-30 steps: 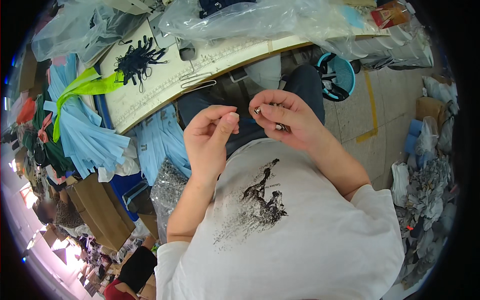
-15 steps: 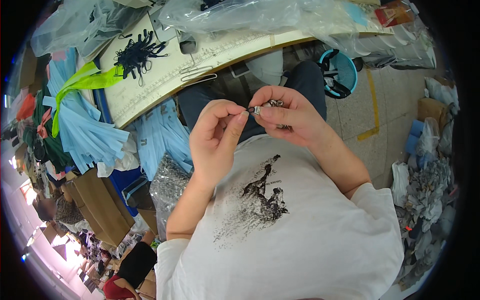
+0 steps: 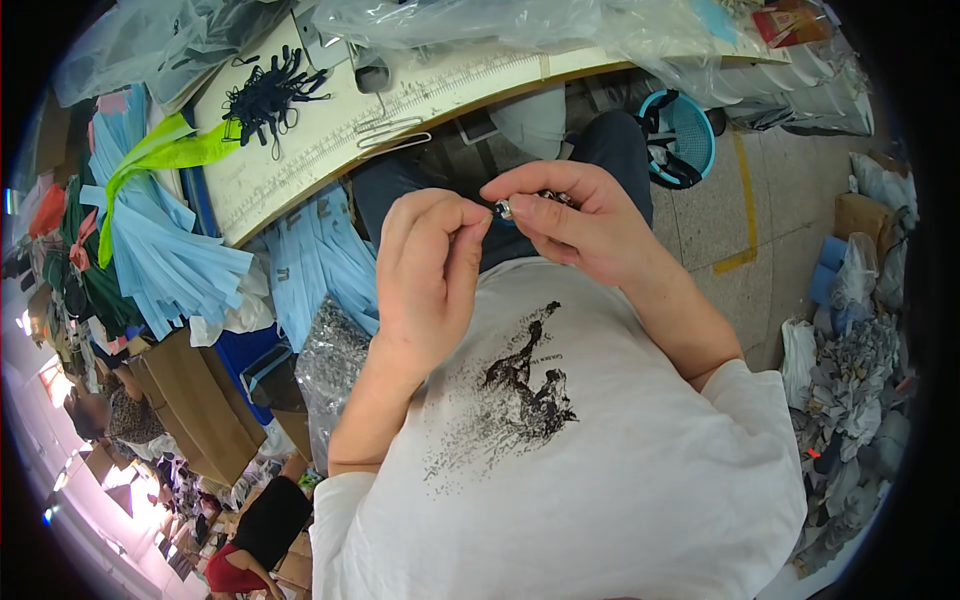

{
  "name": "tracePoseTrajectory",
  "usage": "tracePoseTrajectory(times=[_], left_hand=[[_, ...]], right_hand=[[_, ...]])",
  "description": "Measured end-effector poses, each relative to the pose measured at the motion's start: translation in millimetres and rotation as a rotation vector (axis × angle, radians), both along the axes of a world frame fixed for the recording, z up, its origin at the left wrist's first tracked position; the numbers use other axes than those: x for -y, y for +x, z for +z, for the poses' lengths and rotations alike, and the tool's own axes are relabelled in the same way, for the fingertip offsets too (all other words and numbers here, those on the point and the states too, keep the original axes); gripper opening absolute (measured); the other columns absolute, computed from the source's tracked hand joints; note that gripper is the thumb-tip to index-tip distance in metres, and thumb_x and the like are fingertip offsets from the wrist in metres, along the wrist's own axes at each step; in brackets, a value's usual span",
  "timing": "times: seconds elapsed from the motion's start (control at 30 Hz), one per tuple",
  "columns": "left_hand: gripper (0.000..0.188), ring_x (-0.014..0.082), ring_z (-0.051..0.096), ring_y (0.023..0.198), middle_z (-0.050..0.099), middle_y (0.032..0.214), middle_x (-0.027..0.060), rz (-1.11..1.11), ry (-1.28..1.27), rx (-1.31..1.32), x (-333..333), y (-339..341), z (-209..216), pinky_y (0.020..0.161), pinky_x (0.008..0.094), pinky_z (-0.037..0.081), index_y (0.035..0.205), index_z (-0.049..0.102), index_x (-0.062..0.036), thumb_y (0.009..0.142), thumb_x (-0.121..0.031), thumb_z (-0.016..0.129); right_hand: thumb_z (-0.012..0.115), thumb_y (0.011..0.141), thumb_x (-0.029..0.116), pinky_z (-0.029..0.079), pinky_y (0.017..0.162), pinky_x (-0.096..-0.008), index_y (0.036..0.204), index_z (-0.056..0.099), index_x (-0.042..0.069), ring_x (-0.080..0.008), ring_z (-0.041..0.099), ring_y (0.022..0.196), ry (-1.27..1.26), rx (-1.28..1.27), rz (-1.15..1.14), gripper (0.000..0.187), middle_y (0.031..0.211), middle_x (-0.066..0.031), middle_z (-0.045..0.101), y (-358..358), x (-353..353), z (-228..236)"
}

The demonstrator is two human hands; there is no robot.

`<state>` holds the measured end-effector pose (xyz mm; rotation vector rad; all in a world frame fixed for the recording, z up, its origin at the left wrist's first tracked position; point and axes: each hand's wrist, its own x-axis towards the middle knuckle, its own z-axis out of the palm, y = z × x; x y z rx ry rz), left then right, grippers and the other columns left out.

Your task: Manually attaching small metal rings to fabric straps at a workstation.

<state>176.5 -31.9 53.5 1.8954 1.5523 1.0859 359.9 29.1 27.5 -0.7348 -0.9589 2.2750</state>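
My left hand (image 3: pixel 428 270) and my right hand (image 3: pixel 570 222) meet in front of my chest, above my lap. The right hand's fingers pinch a small silver metal piece (image 3: pixel 505 209) with a dark cord or part behind it. My left thumb and forefinger are pinched together right at that piece, touching it from the left. What exactly the left fingertips hold is too small to tell. I wear a white T-shirt (image 3: pixel 560 470) with a black print and dark trousers.
A white worktable (image 3: pixel 330 125) with a printed ruler edge holds a bundle of black cords (image 3: pixel 268 95), wire clips (image 3: pixel 392 132) and clear plastic bags (image 3: pixel 480 20). Blue fabric stacks (image 3: pixel 165 260) hang at left. A blue basket (image 3: pixel 685 135) and fabric scraps (image 3: pixel 850 400) lie on the floor at right.
My hands have come together: a second ago they were apart, now the left fingertips touch the metal piece held by the right hand. Both hands sit slightly closer to my chest.
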Motion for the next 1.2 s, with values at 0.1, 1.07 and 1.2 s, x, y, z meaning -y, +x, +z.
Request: tracePoseTrajectory(times=[0.1,1.07,1.2], left_hand=[[0.009,0.0242,0.056,0.083,0.057,0.091,0.012,0.001,0.026,-0.057,0.1,2.1,1.3,0.074,0.0289,0.046,0.093,0.058,0.0016,0.086,0.005,0.061],[0.014,0.0237,0.062,0.08,0.063,0.094,0.0121,0.14,-0.138,0.226,0.6,8.2,-0.1,0.069,0.0296,0.05,0.095,0.062,-0.0004,0.082,0.004,0.066],[0.014,0.0248,0.061,0.083,0.062,0.095,0.0119,0.09,-0.131,0.162,-1.5,2.5,-1.1,0.071,0.0299,0.049,0.095,0.061,-0.0005,0.082,0.005,0.065]], right_hand=[[0.058,0.096,0.013,0.025,0.043,-0.019,0.114,0.064,0.003,-0.0007,0.034,0.05,0.018,0.037,-0.01,0.022,0.065,0.0076,0.048,-1.2,1.0,1.0],[0.062,0.094,0.014,0.023,0.042,-0.0182,0.109,0.064,0.003,0.0005,0.033,0.049,-0.063,0.071,-0.045,0.019,0.064,0.0076,0.049,1.3,-2.4,-2.9],[0.062,0.094,0.014,0.024,0.042,-0.0181,0.109,0.064,0.003,0.0003,0.034,0.05,-0.03,0.051,-0.037,0.019,0.066,0.0069,0.051,2.9,-2.9,-4.6]])
